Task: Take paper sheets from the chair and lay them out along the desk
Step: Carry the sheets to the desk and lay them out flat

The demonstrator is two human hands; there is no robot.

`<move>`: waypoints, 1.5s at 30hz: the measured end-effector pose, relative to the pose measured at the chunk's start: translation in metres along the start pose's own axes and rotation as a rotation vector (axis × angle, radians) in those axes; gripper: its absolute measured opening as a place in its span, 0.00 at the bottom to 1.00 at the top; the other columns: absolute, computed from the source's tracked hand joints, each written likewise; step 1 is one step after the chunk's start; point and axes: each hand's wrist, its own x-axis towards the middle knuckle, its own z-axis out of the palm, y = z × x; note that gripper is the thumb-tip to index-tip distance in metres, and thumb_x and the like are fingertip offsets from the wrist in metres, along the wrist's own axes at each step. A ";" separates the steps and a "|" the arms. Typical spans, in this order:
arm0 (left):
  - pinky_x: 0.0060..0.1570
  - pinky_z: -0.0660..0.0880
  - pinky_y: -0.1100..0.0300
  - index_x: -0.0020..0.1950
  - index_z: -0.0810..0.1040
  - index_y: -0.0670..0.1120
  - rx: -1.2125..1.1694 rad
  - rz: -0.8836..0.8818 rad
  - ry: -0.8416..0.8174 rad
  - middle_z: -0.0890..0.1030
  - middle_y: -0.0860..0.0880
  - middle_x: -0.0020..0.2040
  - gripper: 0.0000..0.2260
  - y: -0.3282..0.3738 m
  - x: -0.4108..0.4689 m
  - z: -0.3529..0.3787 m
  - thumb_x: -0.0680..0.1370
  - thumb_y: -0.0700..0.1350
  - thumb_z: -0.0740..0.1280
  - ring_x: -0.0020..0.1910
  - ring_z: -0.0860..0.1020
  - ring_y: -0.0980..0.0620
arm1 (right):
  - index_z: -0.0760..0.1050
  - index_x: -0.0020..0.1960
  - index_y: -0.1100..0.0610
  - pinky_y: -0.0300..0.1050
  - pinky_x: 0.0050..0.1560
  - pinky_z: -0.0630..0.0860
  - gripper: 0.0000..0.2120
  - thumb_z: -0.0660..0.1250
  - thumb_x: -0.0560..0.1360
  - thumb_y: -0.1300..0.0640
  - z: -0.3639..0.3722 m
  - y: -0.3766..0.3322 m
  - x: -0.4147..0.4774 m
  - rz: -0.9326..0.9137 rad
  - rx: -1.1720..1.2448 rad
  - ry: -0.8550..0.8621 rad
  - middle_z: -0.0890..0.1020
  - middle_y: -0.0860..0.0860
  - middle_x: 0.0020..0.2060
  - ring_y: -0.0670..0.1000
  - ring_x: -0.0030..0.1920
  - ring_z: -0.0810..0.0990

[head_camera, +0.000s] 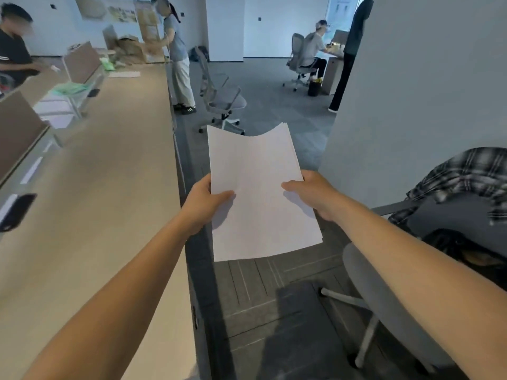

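A stack of white paper sheets (260, 193) hangs in the air over the carpeted aisle, held by both hands. My left hand (204, 201) pinches its left edge, thumb on top. My right hand (312, 192) grips the right edge the same way. The long beige desk (96, 204) runs along the left, its edge just left of the sheets. The grey chair (384, 292) stands at the lower right under my right forearm, with a plaid shirt (466, 176) draped over its back.
A dark phone (16, 211) lies at the desk's left edge. Green bags (71, 87), a white sheet (124, 74) and cardboard boxes (131, 49) sit at the far end. A person stands by the desk ahead, next to another grey chair (222, 102). A grey partition wall (411, 91) rises on the right.
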 end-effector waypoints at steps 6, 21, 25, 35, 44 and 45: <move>0.52 0.78 0.54 0.64 0.73 0.53 -0.017 0.010 -0.029 0.79 0.56 0.54 0.16 0.016 0.115 0.024 0.77 0.46 0.71 0.53 0.79 0.54 | 0.78 0.51 0.54 0.41 0.51 0.75 0.03 0.69 0.78 0.58 -0.029 -0.004 0.111 0.060 0.112 0.012 0.82 0.51 0.53 0.49 0.48 0.79; 0.43 0.81 0.53 0.55 0.80 0.48 -0.074 -0.175 0.280 0.85 0.48 0.47 0.12 0.033 0.412 0.084 0.73 0.45 0.74 0.45 0.85 0.49 | 0.75 0.64 0.62 0.55 0.66 0.72 0.23 0.71 0.74 0.50 -0.118 -0.049 0.473 0.007 0.104 -0.246 0.81 0.56 0.59 0.54 0.59 0.78; 0.45 0.80 0.55 0.60 0.80 0.47 -0.228 -0.257 0.497 0.84 0.50 0.52 0.15 0.025 0.482 0.081 0.74 0.45 0.75 0.49 0.84 0.48 | 0.75 0.57 0.60 0.48 0.53 0.77 0.11 0.68 0.76 0.56 -0.097 -0.077 0.547 -0.041 0.117 -0.315 0.80 0.52 0.47 0.54 0.49 0.79; 0.53 0.80 0.43 0.55 0.80 0.51 -0.404 -0.326 0.566 0.84 0.44 0.53 0.13 -0.017 0.713 0.047 0.72 0.39 0.71 0.52 0.82 0.39 | 0.76 0.60 0.60 0.50 0.53 0.78 0.12 0.66 0.77 0.59 -0.067 -0.120 0.775 -0.037 0.052 -0.319 0.81 0.52 0.47 0.55 0.49 0.81; 0.53 0.80 0.42 0.58 0.80 0.44 -0.384 -0.405 0.556 0.84 0.42 0.51 0.15 -0.022 0.915 0.015 0.72 0.39 0.73 0.48 0.83 0.39 | 0.78 0.61 0.57 0.51 0.57 0.77 0.14 0.67 0.77 0.56 -0.059 -0.161 0.983 -0.025 0.030 -0.309 0.82 0.52 0.51 0.55 0.52 0.81; 0.53 0.80 0.41 0.58 0.80 0.44 -0.377 -0.419 0.562 0.84 0.41 0.51 0.16 -0.026 0.938 0.011 0.70 0.40 0.73 0.48 0.83 0.38 | 0.78 0.61 0.57 0.51 0.56 0.77 0.13 0.67 0.77 0.57 -0.055 -0.161 1.009 -0.027 0.039 -0.319 0.82 0.51 0.51 0.55 0.51 0.81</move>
